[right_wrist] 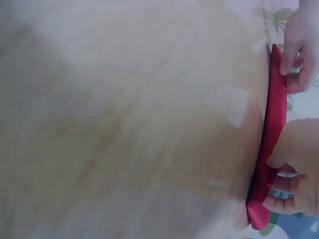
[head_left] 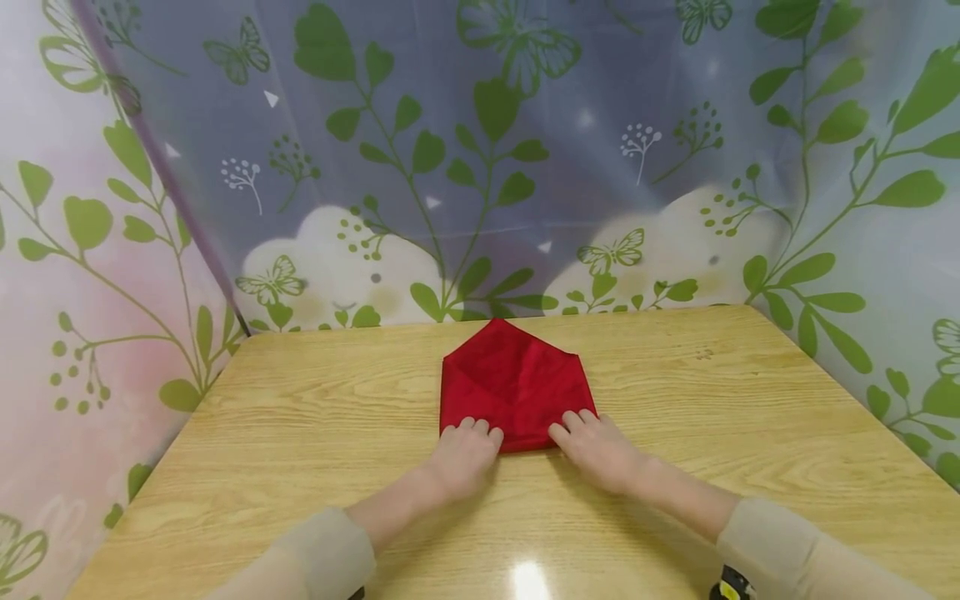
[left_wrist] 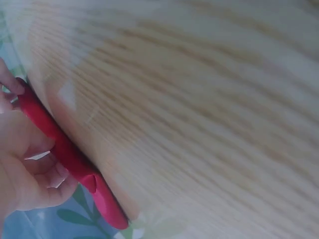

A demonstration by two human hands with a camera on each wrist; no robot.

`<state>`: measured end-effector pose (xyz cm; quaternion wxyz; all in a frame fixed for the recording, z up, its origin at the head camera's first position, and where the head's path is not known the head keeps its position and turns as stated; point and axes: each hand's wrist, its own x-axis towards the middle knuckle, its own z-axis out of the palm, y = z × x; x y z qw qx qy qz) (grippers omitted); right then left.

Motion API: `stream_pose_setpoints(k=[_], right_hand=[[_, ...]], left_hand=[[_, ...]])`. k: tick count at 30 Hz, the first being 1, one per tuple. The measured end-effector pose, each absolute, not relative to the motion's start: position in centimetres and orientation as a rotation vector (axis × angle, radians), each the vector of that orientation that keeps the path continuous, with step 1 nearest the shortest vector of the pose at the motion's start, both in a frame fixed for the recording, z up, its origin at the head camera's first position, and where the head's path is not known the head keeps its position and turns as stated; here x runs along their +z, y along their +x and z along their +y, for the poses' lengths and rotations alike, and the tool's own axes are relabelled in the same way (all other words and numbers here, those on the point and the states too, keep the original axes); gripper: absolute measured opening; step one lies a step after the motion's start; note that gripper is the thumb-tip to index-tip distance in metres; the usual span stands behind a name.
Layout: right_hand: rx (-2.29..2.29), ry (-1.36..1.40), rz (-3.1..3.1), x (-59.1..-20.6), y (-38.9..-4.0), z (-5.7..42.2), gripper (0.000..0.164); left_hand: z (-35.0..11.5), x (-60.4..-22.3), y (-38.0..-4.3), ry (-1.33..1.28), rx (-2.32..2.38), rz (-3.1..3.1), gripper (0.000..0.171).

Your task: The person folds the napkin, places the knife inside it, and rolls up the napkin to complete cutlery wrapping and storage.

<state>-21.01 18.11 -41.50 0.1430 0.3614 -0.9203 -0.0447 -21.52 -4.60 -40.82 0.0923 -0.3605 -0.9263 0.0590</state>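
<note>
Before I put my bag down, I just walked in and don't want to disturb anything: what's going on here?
A person is handling a red cloth that lies on the wood-grain table. The left hand and the right hand grip its near edge, a little apart. The cloth has a five-sided outline, its point toward the leaf-and-butterfly-print backdrop.

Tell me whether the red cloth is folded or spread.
Folded, at least partly: the red cloth shows a thick, rounded near edge in both wrist views.
</note>
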Motion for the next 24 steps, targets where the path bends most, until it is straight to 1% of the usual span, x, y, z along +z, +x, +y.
stream_pose_setpoints(k=[6,9,11,17,24], right_hand=[[-0.047,1.106,-2.732,-40.9,-21.7,18.3,0.024],[-0.029,1.126,-2.755,-40.7,-22.0,18.4,0.027],[-0.024,1.134,-2.754,-40.6,-22.2,18.4,0.028],[0.037,1.126,-2.789,-40.5,-22.4,18.4,0.029],[0.040,1.077,-2.817,-40.3,-22.7,18.1,0.030]], left_hand=[[-4.5,-40.9,-21.5,-1.048,0.148,-2.752,0.020],[-4.4,-41.2,-21.1,-1.055,0.223,-2.703,0.026],[-4.3,-41.4,-20.9,-1.060,0.327,-2.637,0.028],[-4.0,-41.9,-20.2,-1.054,0.559,-2.428,0.015],[-3.9,-42.0,-20.3,-1.051,0.592,-2.313,0.010]])
